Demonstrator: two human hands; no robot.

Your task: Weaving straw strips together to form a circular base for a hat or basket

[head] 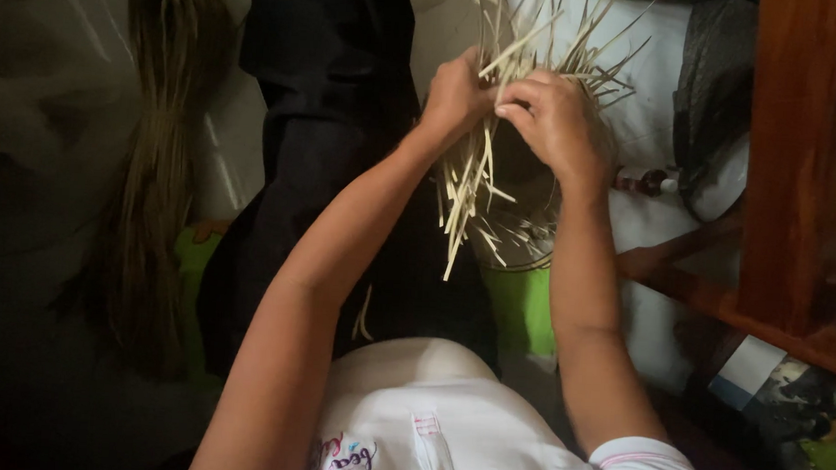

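Observation:
Both my hands are raised in front of me on a half-woven basket (511,187) made of pale flat straw strips. My left hand (456,96) grips the strips at the basket's near left side. My right hand (556,118) is closed over the strips on the right, fingers curled onto one strip. Loose strip ends (553,32) fan out above the hands, and shorter ends (462,213) hang down below them. The basket's round body is partly hidden behind my right wrist.
A long bundle of dry straw (155,154) hangs at the left. Dark trousers (327,144) cover my legs on a green seat (524,312). A wooden furniture frame (792,188) stands at the right, with a dark bag (716,98) behind it.

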